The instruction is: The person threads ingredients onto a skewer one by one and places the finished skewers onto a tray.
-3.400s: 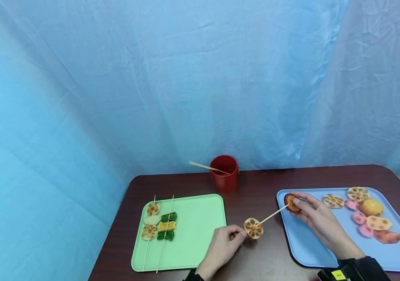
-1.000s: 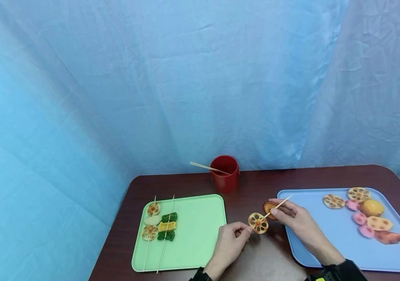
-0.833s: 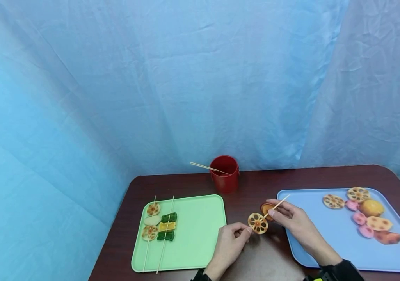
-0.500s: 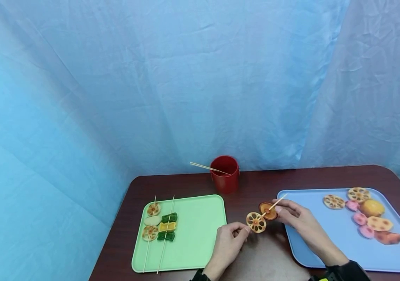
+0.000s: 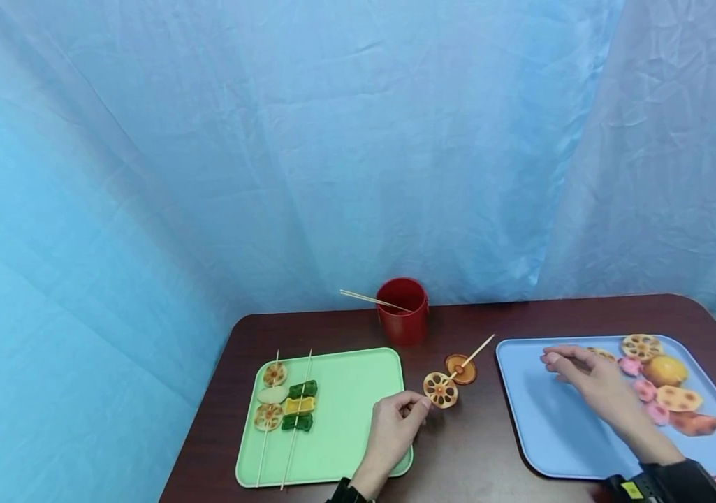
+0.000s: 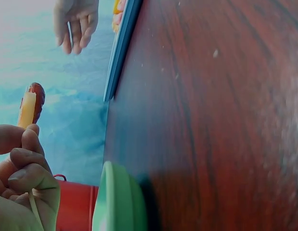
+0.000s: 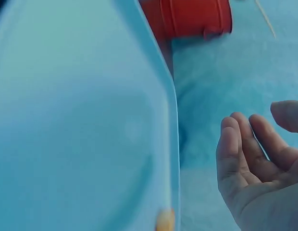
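Note:
My left hand [image 5: 393, 431] pinches a thin wooden skewer [image 5: 479, 351] beside the green tray's right edge. Threaded on it are a lotus root slice [image 5: 441, 390], right at my fingertips, and a brown mushroom slice [image 5: 461, 369] just beyond. The skewer's bare pointed end sticks out past the mushroom, up and to the right. Over the blue tray [image 5: 559, 447] hangs my right hand [image 5: 596, 388], its fingers loosely bent with nothing between them. In the right wrist view that hand's thumb [image 7: 288, 115] stands apart from the fingers.
Two filled skewers lie on the green tray [image 5: 358, 377], with lotus slices and green and yellow pepper pieces [image 5: 299, 405]. A red bucket [image 5: 403, 321] with thin sticks [image 5: 364, 297] stands behind. Several food pieces, including a yellow potato-like one [image 5: 666, 371], lie at the blue tray's right.
The mushroom slice went from the blue tray onto the skewer in my left hand. My right hand let go of it and moved right, over the blue tray. My left hand shifted slightly left.

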`<state>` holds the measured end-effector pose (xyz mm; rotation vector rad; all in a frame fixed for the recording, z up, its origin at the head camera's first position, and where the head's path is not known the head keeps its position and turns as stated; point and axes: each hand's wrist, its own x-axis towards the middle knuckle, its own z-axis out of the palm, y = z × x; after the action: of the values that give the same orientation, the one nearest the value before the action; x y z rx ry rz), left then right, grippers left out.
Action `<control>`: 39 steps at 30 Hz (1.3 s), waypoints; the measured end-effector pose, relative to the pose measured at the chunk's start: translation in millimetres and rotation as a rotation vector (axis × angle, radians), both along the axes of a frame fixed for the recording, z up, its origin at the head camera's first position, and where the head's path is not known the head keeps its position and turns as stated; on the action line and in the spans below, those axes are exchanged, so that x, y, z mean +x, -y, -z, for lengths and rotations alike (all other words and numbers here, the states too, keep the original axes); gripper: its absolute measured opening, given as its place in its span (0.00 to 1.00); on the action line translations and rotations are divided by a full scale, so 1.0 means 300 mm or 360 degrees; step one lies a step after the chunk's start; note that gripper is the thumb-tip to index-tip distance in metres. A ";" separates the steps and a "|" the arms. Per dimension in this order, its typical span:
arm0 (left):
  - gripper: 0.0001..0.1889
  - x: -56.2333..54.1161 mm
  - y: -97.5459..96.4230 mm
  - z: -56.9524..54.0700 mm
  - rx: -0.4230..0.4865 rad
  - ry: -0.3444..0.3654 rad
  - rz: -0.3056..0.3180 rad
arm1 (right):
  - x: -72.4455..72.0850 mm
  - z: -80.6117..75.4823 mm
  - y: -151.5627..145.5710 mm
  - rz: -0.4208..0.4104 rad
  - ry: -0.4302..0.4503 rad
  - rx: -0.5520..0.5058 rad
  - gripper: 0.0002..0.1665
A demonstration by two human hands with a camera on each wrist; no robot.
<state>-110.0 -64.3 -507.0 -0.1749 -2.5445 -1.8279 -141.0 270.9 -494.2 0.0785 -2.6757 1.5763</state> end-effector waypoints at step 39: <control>0.09 -0.013 0.032 -0.010 -0.0076 0.0020 -0.0034 | -0.154 0.025 -0.279 -0.0099 -0.0028 0.1121 0.24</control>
<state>-113.9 -74.0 -504.0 -0.1362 -2.5892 -1.7674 -187.2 354.6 -501.7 0.1897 -3.0852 0.5628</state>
